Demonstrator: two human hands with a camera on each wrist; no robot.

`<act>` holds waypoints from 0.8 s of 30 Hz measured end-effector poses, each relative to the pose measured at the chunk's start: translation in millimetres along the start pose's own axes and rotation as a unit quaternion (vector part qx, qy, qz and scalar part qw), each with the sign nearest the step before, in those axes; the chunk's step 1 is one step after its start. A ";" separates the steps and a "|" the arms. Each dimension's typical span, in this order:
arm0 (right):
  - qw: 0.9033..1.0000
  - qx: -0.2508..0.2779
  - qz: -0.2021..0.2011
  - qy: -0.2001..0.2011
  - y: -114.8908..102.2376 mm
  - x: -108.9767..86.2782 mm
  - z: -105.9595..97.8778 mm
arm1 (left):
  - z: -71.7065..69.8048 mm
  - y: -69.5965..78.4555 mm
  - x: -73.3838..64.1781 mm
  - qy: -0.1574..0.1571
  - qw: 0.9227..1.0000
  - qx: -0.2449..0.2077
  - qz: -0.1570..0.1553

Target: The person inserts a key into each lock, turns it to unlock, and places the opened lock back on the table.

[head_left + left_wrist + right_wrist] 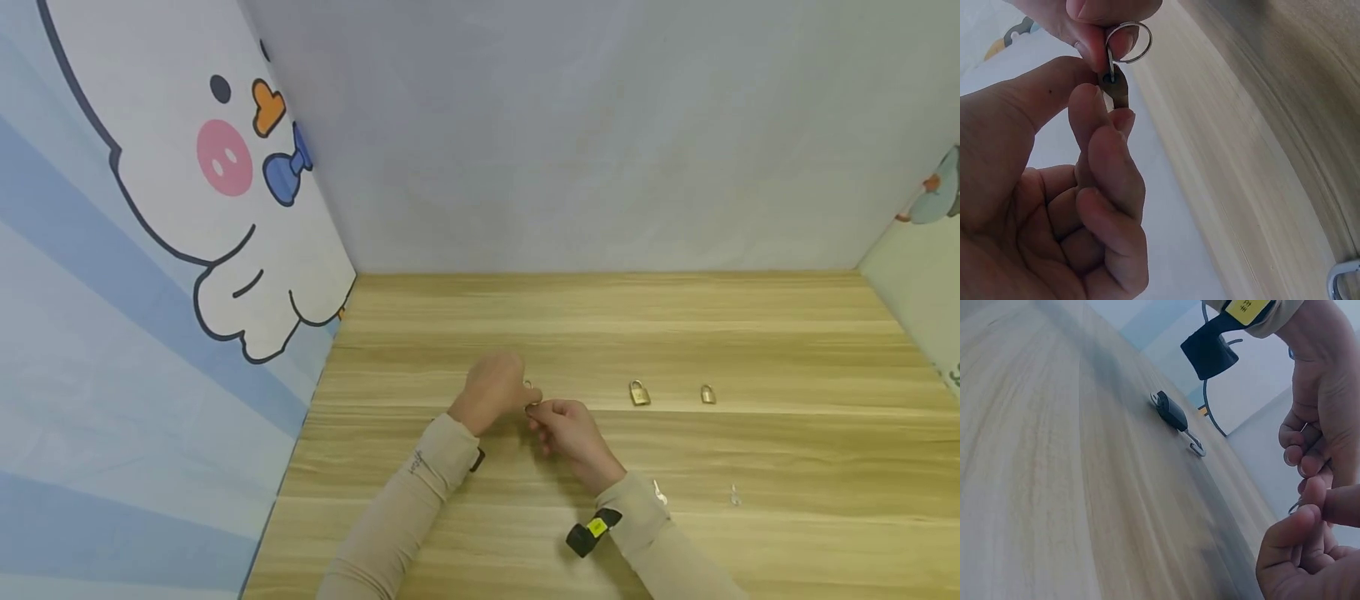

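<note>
- Tabletop, pale yellow-brown wood-grain board (pixel 795 333), running back to the rear wall.
- Rear wall, plain grey-white panel (pixel 600 150).
- Left side panel, blue-and-white striped (pixel 67 350), printed with a large white cartoon figure (pixel 165 167) that has a pink snout-like cheek and an orange beak.
- Right side panel, pale green (pixel 922 275), with a partly visible grey-blue printed bird (pixel 933 200).
- Left hand (pixel 495 387), beige-sleeved, left of the table's middle: thumb and forefinger together, pinching a small brown-gold metal piece (pixel 1120 94) with a dark hole; remaining fingers curled toward the palm. The fingers cover most of the piece; its full form cannot be told.
- Right hand (pixel 570 429), beige-sleeved, meeting the left just above the board: thumb and fingertips together on a thin silver tab (pixel 1111 67), which meets the brown-gold piece at its hole. Hung on the tab: a round silver wire split ring (pixel 1151 41).
- Black-cased padlock with silver hooked shackle (pixel 1172 412), lying on the board near the hands.
- Larger brass padlock, silver shackle (pixel 640 396), right of the hands; smaller brass padlock (pixel 708 397) farther right.
- Two small silver keys, one beside the right sleeve (pixel 660 493), one farther right (pixel 735 497).
</note>
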State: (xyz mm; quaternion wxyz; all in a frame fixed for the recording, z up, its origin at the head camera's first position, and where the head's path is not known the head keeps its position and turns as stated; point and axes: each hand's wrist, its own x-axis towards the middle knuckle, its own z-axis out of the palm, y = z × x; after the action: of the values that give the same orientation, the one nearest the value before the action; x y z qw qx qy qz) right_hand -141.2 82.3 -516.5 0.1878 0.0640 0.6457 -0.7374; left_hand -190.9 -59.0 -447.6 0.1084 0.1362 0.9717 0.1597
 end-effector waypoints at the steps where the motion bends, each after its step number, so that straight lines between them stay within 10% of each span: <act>1: 1.000 0.008 0.000 0.000 0.7 0.4 0.6 | 0.1 -0.2 -0.4 0.000 1.000 -0.005 0.001; 14: 0.982 0.177 0.007 -0.060 6.3 -0.9 4.2 | -5.1 -0.7 -3.7 -0.016 0.999 -0.027 0.022; 24: 0.997 0.043 -0.012 -0.056 6.2 -0.5 -2.9 | -7.1 -4.3 -6.5 -0.011 1.000 -0.018 0.015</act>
State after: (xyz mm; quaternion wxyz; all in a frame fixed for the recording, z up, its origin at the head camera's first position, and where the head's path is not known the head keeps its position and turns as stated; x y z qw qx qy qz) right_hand -139.0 84.7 -522.6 0.2122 0.0230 0.6028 -0.7689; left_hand -187.6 -66.9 -441.4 0.1186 0.1509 0.9653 0.1769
